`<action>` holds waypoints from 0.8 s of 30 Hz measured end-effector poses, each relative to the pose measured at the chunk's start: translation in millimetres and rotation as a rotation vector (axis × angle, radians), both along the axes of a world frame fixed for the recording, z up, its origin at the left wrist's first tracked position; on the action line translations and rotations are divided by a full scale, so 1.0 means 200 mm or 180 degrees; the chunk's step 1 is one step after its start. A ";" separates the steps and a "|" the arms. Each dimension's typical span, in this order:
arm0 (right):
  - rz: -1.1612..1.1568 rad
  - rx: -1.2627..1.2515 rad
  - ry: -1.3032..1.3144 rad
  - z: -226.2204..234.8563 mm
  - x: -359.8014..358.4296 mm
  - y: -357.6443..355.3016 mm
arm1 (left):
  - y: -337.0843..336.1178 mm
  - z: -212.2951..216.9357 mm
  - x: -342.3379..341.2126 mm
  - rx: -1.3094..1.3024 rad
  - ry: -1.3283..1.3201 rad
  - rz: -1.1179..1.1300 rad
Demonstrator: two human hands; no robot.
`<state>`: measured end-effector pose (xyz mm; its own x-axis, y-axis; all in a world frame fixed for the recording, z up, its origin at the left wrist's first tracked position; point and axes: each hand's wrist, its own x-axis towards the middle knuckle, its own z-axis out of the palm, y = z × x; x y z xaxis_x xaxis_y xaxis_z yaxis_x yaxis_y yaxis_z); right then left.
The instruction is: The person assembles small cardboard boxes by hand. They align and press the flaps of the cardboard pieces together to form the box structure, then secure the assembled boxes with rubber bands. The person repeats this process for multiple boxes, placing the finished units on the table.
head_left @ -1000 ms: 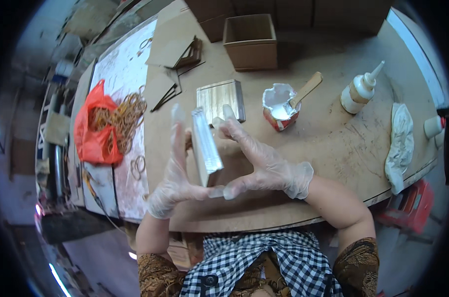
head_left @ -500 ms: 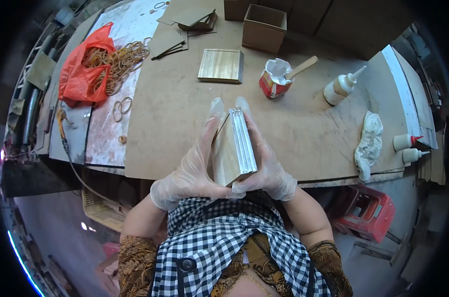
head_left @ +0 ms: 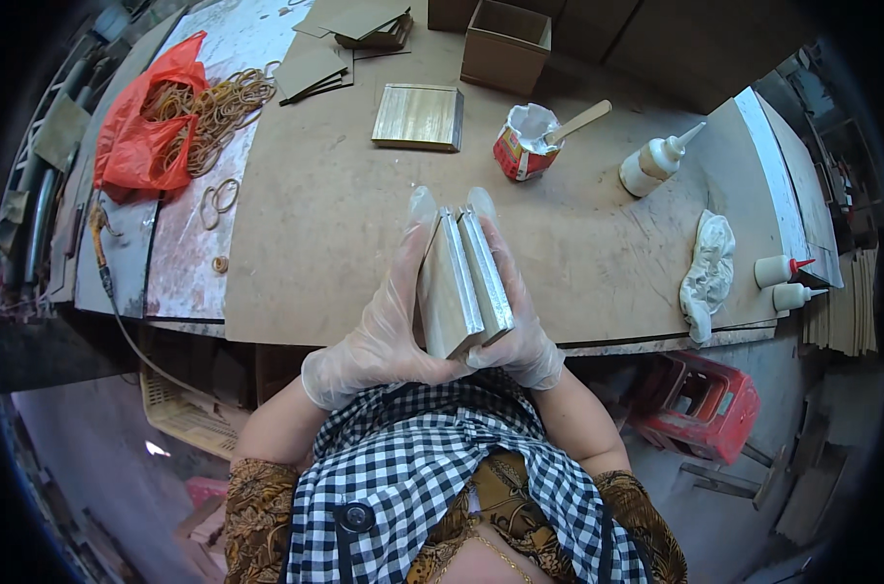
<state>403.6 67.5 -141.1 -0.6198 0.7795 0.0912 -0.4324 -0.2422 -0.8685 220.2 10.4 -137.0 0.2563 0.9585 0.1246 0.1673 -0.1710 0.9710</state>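
Note:
Above the near edge of the table, my gloved hands hold thin wooden boards with pale edges, standing upright. My left hand (head_left: 382, 326) is closed round the left boards (head_left: 446, 297). My right hand (head_left: 532, 336) grips the right boards (head_left: 487, 277). A narrow gap separates the two groups, and both thumbs press at the near lower end. Clear thin gloves cover both hands. Beyond them, a flat wooden block or stack (head_left: 418, 117) lies on the table. To its right stands a red carton (head_left: 526, 151) of white paste with a wooden stick (head_left: 580, 123) in it.
A white squeeze bottle (head_left: 650, 167), a crumpled white cloth (head_left: 707, 277) and two small bottles (head_left: 779, 271) occupy the right side. Rubber bands (head_left: 218, 122) spill from a red bag (head_left: 135, 151) at left. Thin panels (head_left: 313, 74) and an open brown box (head_left: 505, 49) sit at the back.
The boards, pressed together as one stack before, are now parted into two groups with a gap between. The view has shifted slightly; the table things look otherwise the same.

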 end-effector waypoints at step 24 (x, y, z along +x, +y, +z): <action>-0.0118 -0.0603 0.0802 -0.03 0.02 0.04 | 0.01 -0.04 0.01 -0.0130 -0.1072 -0.0021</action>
<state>407.0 75.2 -146.6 -0.5670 0.8188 0.0895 -0.6399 -0.3695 -0.6738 222.2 12.3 -144.5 0.2133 0.9630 0.1650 -0.1649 -0.1309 0.9776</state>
